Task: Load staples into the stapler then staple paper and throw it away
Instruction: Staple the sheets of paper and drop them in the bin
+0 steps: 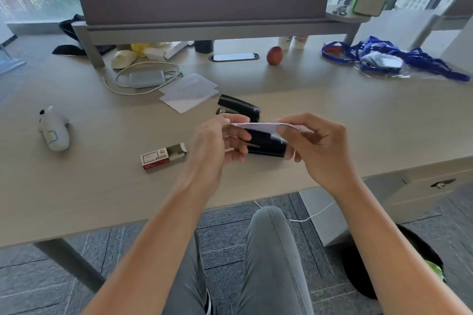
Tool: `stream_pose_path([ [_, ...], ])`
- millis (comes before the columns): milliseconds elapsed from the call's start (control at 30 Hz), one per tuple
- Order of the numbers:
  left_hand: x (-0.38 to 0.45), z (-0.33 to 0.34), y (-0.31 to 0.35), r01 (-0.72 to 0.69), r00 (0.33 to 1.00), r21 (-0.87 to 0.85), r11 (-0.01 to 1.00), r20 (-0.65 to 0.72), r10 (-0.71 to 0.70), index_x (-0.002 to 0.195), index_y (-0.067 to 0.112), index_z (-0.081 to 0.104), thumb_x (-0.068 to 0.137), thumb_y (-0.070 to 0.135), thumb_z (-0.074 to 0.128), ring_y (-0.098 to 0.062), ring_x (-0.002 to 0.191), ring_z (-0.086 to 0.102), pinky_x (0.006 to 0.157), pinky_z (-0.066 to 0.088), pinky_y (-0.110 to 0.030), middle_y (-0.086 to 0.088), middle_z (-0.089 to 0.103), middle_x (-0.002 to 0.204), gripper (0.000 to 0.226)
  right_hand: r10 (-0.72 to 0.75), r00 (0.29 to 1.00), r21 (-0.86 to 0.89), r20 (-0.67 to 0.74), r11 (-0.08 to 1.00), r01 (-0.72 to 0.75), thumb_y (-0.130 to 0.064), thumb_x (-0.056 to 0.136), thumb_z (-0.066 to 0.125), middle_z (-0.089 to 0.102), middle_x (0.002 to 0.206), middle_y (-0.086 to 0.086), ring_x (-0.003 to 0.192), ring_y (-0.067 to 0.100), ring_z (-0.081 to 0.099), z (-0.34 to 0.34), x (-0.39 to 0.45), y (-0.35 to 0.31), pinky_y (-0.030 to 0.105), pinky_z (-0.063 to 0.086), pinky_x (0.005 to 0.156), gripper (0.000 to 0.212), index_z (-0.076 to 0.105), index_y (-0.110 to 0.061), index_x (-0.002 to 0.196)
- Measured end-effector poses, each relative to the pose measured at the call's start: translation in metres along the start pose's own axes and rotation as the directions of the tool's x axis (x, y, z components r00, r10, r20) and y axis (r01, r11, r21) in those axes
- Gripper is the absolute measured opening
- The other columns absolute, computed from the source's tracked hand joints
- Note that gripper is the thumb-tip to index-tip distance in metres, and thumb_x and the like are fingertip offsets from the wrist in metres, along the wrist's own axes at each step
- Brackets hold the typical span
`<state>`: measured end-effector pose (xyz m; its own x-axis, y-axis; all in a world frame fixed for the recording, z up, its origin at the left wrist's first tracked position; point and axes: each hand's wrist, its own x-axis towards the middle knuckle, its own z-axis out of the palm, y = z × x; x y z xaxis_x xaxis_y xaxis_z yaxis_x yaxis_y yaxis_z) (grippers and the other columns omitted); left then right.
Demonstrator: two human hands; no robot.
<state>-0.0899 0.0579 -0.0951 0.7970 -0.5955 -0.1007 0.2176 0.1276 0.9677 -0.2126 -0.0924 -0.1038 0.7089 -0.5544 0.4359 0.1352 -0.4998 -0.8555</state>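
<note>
Both hands hold a small stack of white paper point(258, 126) flat above the desk, my left hand point(217, 140) pinching its left end and my right hand point(314, 146) its right end. Under the paper lies a black stapler point(268, 144) on the desk, partly hidden by my fingers. A second black stapler point(239, 108) sits just behind it. An open red-and-white staple box point(163, 157) lies to the left of my left hand. More white paper sheets point(189, 92) are spread farther back.
A beige desk point(102, 186) carries a white plush toy point(53, 130) at left, a charger with cable point(147, 79), an apple point(274, 55) and blue lanyards point(384, 59) at right. A black waste bin point(399, 263) stands on the floor at lower right.
</note>
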Motion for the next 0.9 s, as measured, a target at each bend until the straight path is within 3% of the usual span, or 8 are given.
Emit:
stream_pose_path([
  [133, -0.017, 0.022, 0.004, -0.211, 0.978, 0.237, 0.948, 0.060, 0.202, 0.087, 0.004, 0.066, 0.095, 0.003, 0.045, -0.024, 0.059, 0.038, 0.053, 0.030, -0.034, -0.014, 0.047, 0.068, 0.022, 0.087, 0.988, 0.074, -0.125, 0.994, -0.078, -0.013, 0.093, 0.075, 0.073, 0.064, 0.003, 0.054, 0.026, 0.070, -0.028, -0.007, -0.020, 0.034, 0.054, 0.053, 0.013, 0.079, -0.023, 0.085],
  [233, -0.022, 0.036, 0.007, -0.356, 0.934, 0.317, 0.879, 0.082, 0.349, 0.101, 0.012, 0.072, 0.096, 0.017, 0.063, -0.022, 0.060, 0.043, 0.053, 0.036, -0.038, -0.010, 0.048, 0.066, 0.011, 0.147, 0.978, 0.066, -0.150, 0.988, -0.138, -0.019, 0.092, 0.076, 0.074, 0.062, 0.006, 0.060, 0.027, 0.072, -0.047, -0.009, -0.032, 0.036, 0.059, 0.061, 0.013, 0.079, -0.023, 0.080],
  [333, -0.023, 0.049, 0.006, -0.411, 0.908, 0.345, 0.844, 0.080, 0.410, 0.090, 0.025, 0.074, 0.091, 0.032, 0.065, -0.021, 0.063, 0.048, 0.057, 0.040, -0.035, -0.007, 0.055, 0.074, 0.011, 0.233, 0.968, 0.015, -0.097, 0.972, -0.233, -0.018, 0.091, 0.077, 0.074, 0.065, 0.008, 0.063, 0.023, 0.072, -0.060, -0.014, -0.038, 0.032, 0.060, 0.062, 0.012, 0.078, -0.017, 0.080],
  [400, -0.027, 0.057, 0.004, -0.388, 0.921, 0.316, 0.866, 0.096, 0.378, 0.086, 0.026, 0.074, 0.093, 0.033, 0.063, -0.023, 0.059, 0.051, 0.055, 0.041, -0.033, 0.000, 0.062, 0.073, 0.014, 0.292, 0.953, 0.021, -0.078, 0.957, -0.291, -0.018, 0.091, 0.076, 0.074, 0.070, 0.014, 0.063, 0.018, 0.072, -0.066, -0.020, -0.040, 0.029, 0.059, 0.062, 0.012, 0.078, -0.009, 0.084],
  [500, -0.035, 0.063, -0.002, -0.275, 0.959, 0.224, 0.935, 0.130, 0.251, 0.090, 0.014, 0.074, 0.097, 0.020, 0.062, -0.014, 0.050, 0.046, 0.050, 0.043, -0.026, 0.002, 0.055, 0.056, 0.015, 0.389, 0.917, 0.067, -0.086, 0.921, -0.385, -0.021, 0.089, 0.078, 0.070, 0.073, 0.013, 0.062, 0.013, 0.067, -0.075, -0.030, -0.040, 0.025, 0.058, 0.064, 0.025, 0.077, 0.003, 0.093],
  [700, -0.035, 0.069, -0.016, -0.149, 0.967, 0.126, 0.981, 0.225, 0.118, 0.090, 0.011, 0.077, 0.095, 0.015, 0.065, -0.019, 0.068, 0.060, 0.072, 0.056, -0.037, -0.012, 0.067, 0.072, 0.014, 0.519, 0.848, 0.182, -0.107, 0.849, -0.497, -0.021, 0.090, 0.077, 0.065, 0.079, 0.014, 0.055, 0.010, 0.061, -0.083, -0.049, -0.039, 0.032, 0.059, 0.072, 0.019, 0.079, -0.003, 0.096],
  [900, -0.034, 0.083, -0.033, -0.124, 0.952, 0.116, 0.985, 0.294, 0.086, 0.089, 0.013, 0.078, 0.093, 0.016, 0.066, -0.019, 0.069, 0.064, 0.078, 0.059, -0.043, -0.011, 0.070, 0.074, 0.013, 0.535, 0.816, 0.154, -0.218, 0.845, -0.513, -0.025, 0.089, 0.079, 0.067, 0.082, 0.014, 0.054, 0.009, 0.062, -0.093, -0.072, -0.039, 0.025, 0.059, 0.063, 0.017, 0.081, -0.009, 0.093],
])
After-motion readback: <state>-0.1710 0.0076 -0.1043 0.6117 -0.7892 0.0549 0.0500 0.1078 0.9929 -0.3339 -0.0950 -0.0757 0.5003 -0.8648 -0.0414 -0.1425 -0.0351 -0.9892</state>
